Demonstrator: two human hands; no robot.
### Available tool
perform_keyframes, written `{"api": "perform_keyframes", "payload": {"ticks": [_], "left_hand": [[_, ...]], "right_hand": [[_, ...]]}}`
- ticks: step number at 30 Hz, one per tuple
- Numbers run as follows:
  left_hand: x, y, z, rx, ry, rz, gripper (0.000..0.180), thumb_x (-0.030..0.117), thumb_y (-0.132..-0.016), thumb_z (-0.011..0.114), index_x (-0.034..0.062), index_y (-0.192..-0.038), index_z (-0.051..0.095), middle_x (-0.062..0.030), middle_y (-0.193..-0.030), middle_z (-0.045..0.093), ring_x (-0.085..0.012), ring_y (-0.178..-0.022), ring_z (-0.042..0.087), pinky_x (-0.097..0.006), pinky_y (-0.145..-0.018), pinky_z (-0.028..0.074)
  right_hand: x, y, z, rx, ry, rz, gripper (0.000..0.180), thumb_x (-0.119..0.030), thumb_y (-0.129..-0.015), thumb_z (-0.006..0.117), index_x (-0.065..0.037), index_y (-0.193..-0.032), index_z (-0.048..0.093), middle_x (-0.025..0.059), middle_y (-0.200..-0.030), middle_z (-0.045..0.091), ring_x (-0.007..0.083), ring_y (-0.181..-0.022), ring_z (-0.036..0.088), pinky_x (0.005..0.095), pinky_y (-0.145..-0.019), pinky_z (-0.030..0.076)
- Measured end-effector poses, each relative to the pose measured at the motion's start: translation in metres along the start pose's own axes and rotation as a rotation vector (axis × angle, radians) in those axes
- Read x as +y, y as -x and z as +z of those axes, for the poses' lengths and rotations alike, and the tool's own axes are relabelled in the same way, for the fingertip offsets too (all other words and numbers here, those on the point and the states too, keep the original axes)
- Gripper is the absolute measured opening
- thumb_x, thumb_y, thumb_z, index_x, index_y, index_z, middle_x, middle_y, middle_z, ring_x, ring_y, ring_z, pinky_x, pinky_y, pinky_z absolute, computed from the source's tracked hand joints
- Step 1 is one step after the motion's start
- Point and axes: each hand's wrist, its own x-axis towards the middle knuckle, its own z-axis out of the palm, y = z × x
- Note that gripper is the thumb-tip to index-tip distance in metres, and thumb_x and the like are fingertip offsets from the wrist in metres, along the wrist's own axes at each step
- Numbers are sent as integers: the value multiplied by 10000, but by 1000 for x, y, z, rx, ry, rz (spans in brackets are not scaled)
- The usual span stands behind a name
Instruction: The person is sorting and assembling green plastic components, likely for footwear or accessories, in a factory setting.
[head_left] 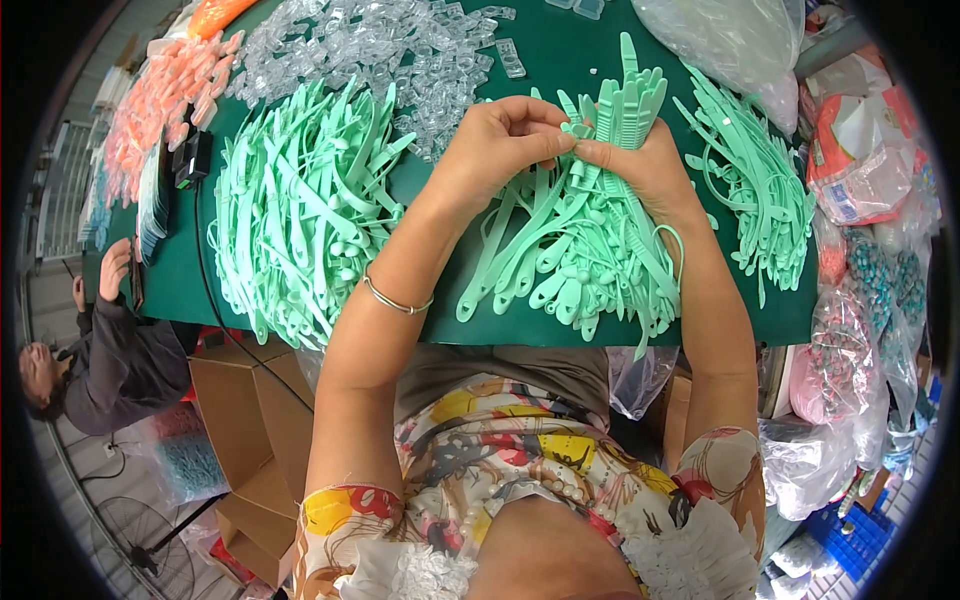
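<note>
A green tabletop carries three heaps of mint-green strips. Clear plastic pieces lie behind the left heap, orange pieces farther left.

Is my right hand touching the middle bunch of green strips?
Touching: the head view shows your right hand around the green strips, thumb across their front.

No legible text, blue label on red package, lettering unreadable

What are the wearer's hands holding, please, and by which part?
The right hand grips a bunch of green straps near their far ends; the left hand is at the bunch's left edge, its own hold unclear.
</note>
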Motion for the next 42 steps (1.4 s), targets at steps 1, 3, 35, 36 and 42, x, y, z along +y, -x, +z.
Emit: {"api": "perform_keyframes", "payload": {"ticks": [1,3,35,36,42], "left_hand": [[0,0,-1,3,0,0,176,156,-791,680,16,-891,647,-13,-754,621,-79,-661,550,-198,-586,414],[-2,-4,-3,-44,-103,-11,170,199,-810,654,32,-831,630,10,-706,582,-63,-628,502,-204,-571,398],[5,2,-59,151,-841,225,202,129,-698,688,40,-876,654,-59,-794,638,-167,-660,566,-289,-628,460],[6,4,-61,114,-1031,203,238,124,-684,702,49,-904,652,-39,-806,622,-141,-647,534,-278,-610,447],[1,8,-51,240,-1364,237,186,152,-673,706,91,-843,661,-62,-830,617,-264,-777,603,-361,-678,480]], "right_hand": [[-1,0,1,-3,0,1,414,-161,-661,795,-6,-1001,616,76,-917,644,149,-829,608,286,-774,471],[-3,1,2,5,11,14,418,-162,-663,796,-5,-1006,616,76,-918,646,145,-841,608,287,-781,472],[-8,6,10,105,-103,111,311,-114,-728,709,-3,-986,575,72,-856,620,143,-761,591,278,-710,468],[-8,6,10,127,-69,92,299,-111,-726,710,-8,-974,579,66,-856,618,140,-768,587,278,-718,461],[-6,4,7,81,-61,82,244,-113,-725,714,-26,-923,602,45,-839,605,130,-757,570,270,-721,446]]}}
